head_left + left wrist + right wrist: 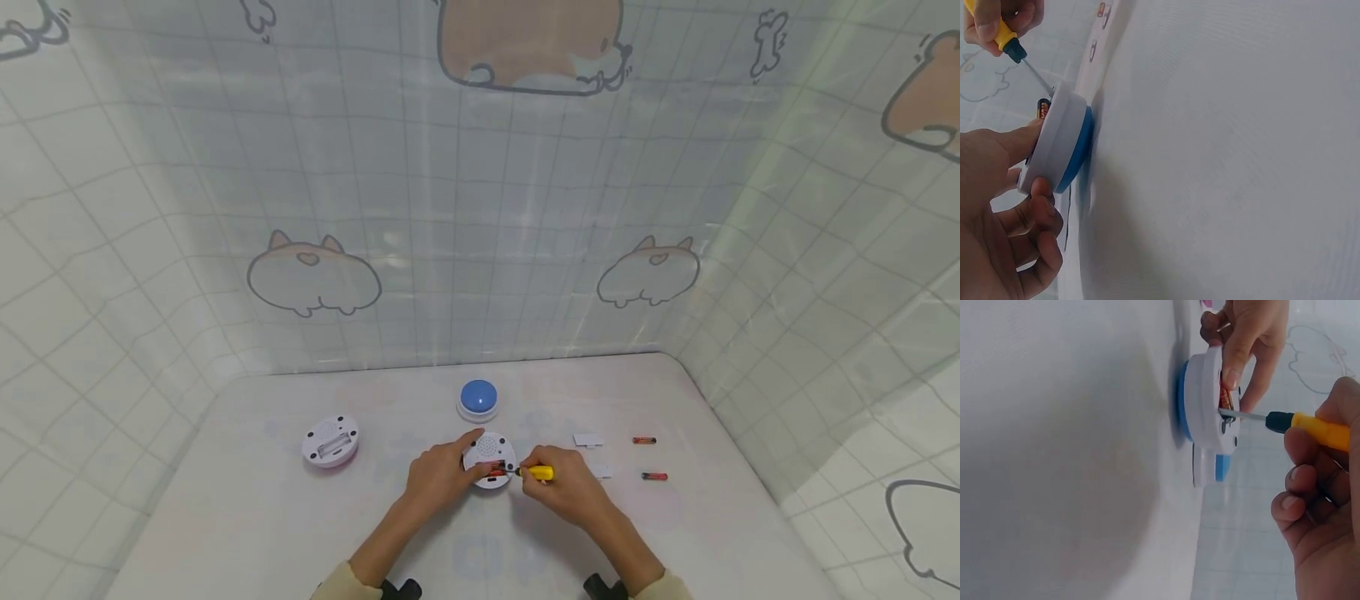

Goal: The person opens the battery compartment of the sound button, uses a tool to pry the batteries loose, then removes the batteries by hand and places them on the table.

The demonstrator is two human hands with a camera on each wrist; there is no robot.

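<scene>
Pale surface (247, 517) lies beneath the upturned button (487, 445), pinched by the left hand (438, 477); the right hand (567, 483) pinches a screwdriver (543, 473), tip by the batteries (495, 473): gentle, shallow leverage seems safest.

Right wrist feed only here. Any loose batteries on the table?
Observer: Yes, head view shows two loose batteries, off to the right of the right hand.
Operator: Copy. Anything left of the left hand?
Observer: A white round unit, lying underside up with its battery slot uncovered, per head view.
Operator: And the held unit, what's on its upward face beyond the battery bay?
Observer: Head view shows a round patch of small holes on the side away from the person.
</scene>
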